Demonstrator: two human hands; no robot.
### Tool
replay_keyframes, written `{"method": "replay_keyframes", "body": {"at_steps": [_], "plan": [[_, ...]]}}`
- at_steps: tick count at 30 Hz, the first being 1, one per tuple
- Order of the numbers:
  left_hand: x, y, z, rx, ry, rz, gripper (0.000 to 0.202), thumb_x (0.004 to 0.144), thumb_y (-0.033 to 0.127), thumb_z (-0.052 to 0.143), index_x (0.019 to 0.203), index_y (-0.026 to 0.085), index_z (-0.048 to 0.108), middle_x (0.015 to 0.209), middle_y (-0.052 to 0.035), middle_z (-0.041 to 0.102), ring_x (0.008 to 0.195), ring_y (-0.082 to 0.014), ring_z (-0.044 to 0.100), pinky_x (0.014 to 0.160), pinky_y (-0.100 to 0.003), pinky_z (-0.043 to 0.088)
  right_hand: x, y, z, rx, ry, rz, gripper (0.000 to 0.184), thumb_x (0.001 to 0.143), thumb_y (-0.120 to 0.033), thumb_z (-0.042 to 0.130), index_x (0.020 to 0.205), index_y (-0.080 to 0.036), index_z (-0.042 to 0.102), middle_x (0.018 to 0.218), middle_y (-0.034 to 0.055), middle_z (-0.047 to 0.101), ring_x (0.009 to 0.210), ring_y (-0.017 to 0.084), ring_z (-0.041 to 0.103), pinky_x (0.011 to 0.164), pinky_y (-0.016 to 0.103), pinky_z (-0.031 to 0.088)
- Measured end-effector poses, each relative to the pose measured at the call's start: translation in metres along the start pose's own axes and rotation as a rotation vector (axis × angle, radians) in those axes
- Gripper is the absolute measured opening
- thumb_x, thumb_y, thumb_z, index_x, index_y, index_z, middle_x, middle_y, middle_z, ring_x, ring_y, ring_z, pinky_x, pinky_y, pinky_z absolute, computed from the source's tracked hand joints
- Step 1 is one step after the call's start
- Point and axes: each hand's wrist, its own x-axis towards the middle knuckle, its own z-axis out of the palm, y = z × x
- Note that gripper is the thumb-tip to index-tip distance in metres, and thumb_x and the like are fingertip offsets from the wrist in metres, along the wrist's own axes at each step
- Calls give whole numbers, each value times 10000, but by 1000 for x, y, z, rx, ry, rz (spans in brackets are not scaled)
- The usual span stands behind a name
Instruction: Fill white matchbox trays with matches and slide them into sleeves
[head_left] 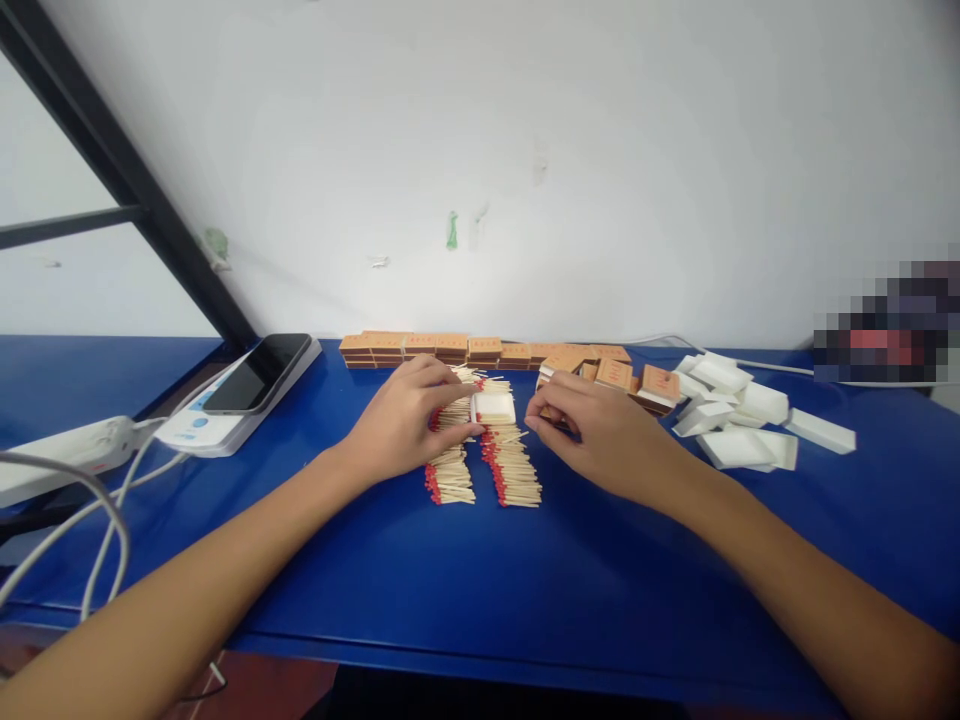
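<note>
My left hand [409,415] grips the left end of a small white matchbox tray [496,407] between thumb and fingers. The tray is over red-headed matches, which lie in two long rows, a left row [454,475] and a right row [516,470]. Just right of the tray is my right hand [581,425], its thumb and fingertips drawn close together. Whatever they may hold is too small or hidden to make out. Behind my right hand, a loose group of orange matchboxes [615,376] is partly covered by it.
Stacked matchboxes [435,348] line the wall. At right lies a heap of white trays [739,405]. On the left, a phone [259,372] rests on a white device [217,425], beside a power strip [71,455] and cables. The blue table's front edge [420,655] runs below my arms.
</note>
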Motion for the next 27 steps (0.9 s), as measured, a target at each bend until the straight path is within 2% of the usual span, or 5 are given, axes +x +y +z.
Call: {"method": "replay_keyframes", "body": {"at_steps": [3,6,14,20,27], "plan": [[0,-3,0,29,15,-6,414,947,441,748,1246,155,732,1060,-95,724,1017,-251,612,921,-446,522,-1,8,2,11,-147,30,64,996,-228,591,975,-214,650,947,43,615,848,192,595,738,330,440],[0,-3,0,38,12,-8,416,950,441,745,1256,160,725,1060,-91,725,1020,-249,609,918,-443,523,-2,13,7,15,-213,33,41,991,-248,619,996,-219,647,981,45,617,886,202,592,764,343,448],[-1,-3,0,44,2,-7,418,949,436,746,1255,152,726,1067,-91,721,1030,-251,610,936,-444,516,-1,13,14,82,-237,26,74,1007,-222,592,948,-213,635,969,36,597,839,176,580,715,310,436],[-1,-3,1,47,3,1,417,950,447,742,1249,157,721,1054,-86,725,1023,-250,612,922,-433,520,-2,13,18,100,-209,-26,117,1006,-178,545,909,-201,607,946,40,606,793,161,565,695,291,422],[-1,-4,0,42,-5,-3,423,946,435,748,1248,140,723,1050,-92,719,1030,-254,610,916,-434,519,-3,14,20,98,-238,-32,97,1007,-188,537,917,-201,569,956,45,602,768,159,553,675,285,415]]}}
